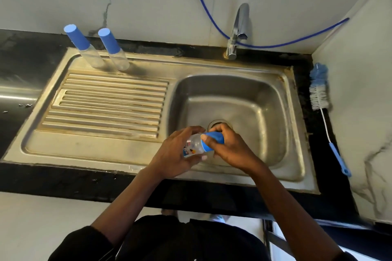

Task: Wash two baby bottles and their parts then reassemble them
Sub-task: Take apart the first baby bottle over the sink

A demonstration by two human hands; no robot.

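Over the front of the steel sink basin I hold a small clear baby bottle with cartoon prints, lying on its side. My left hand grips its body. My right hand is curled round its blue cap. Two more clear bottles with tall blue caps stand tilted at the back of the drainboard, one on the left and the other just right of it.
A ribbed steel drainboard lies left of the basin. The chrome tap stands behind the basin with a blue hose looped past it. A blue-and-white bottle brush lies on the black counter at the right wall.
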